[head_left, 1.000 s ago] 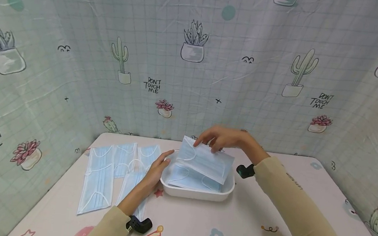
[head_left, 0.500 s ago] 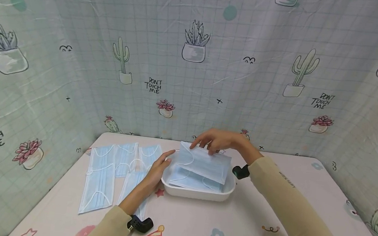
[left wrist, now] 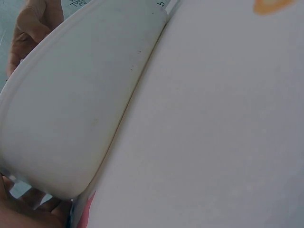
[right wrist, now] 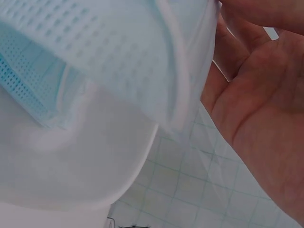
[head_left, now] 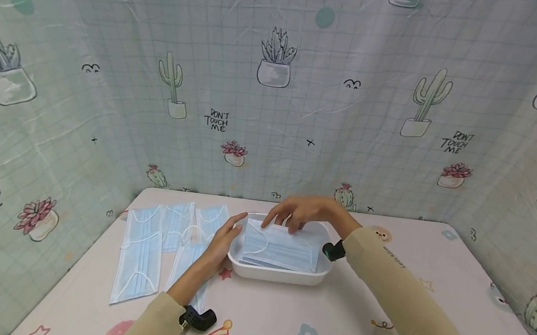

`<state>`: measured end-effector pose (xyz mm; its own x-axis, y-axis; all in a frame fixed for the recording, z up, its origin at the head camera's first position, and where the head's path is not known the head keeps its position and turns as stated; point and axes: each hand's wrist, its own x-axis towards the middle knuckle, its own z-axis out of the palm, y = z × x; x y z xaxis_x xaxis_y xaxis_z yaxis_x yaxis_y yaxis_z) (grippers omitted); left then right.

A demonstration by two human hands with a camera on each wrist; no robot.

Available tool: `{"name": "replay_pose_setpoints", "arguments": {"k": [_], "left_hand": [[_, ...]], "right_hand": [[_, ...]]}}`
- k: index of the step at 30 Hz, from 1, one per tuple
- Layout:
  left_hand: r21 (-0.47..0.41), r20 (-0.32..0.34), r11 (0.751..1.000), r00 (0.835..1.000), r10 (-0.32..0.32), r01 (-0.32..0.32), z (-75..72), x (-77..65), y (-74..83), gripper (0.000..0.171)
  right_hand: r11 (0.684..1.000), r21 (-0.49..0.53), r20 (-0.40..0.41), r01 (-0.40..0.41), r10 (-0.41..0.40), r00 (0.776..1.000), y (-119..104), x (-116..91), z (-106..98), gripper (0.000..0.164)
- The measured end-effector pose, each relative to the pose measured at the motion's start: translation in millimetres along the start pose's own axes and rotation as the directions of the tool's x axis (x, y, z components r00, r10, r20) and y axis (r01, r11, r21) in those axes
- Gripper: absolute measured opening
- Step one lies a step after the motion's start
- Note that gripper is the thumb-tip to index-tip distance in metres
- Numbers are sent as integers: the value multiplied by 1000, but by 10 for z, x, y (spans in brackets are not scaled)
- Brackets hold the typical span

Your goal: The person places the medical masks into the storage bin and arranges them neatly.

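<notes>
My right hand (head_left: 297,213) pinches the top edge of a light blue disposable face mask (head_left: 284,246) with white ear loops. The mask hangs inside a white plastic tub (head_left: 278,275), overlapping another mask beneath it. In the right wrist view, the upper mask (right wrist: 95,42) slants over a second mask (right wrist: 28,76) inside the tub. My left hand (head_left: 224,240) grips the tub's left end, its thumb at the rim. From the left wrist camera, the fingers (left wrist: 45,206) lie against the outer wall of the tub (left wrist: 80,104), and the right hand (left wrist: 38,23) shows beyond the rim.
Left of the tub, several more blue masks (head_left: 141,252) lie on the pale pink patterned tabletop (head_left: 356,310), partly behind the left forearm. A cactus-print curtain (head_left: 314,112) encloses the table at the back and sides.
My right hand has lowered the pinched mask into the tub, moving slightly down and left. The left hand stays at the tub's left end.
</notes>
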<state>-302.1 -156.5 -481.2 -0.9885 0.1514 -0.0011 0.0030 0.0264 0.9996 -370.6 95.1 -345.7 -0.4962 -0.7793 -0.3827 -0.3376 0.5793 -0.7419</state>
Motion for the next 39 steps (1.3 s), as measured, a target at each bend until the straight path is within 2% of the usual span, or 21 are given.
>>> {"name": "replay_pose_setpoints", "arguments": {"k": [11,21,26,39], "left_hand": [[4,4,1000,1000,16,-16,9,0,3,47],[3,17,1000,1000,15,-16,2,-8,13,47],[-4,24,1000,1000,15,-15,-4,-13,12,47],[-3,19,1000,1000,12,-12,0,-6,11,48]], "right_hand": [[998,-23,49,-51,52,997,-18,110,65,62],[990,-123,8,-75,77,997,16,213,102,64],[986,-131,-7,-100,100,995,36,225,110,67],[984,-126,-71,-130,121,990,72,231,140,62]]}}
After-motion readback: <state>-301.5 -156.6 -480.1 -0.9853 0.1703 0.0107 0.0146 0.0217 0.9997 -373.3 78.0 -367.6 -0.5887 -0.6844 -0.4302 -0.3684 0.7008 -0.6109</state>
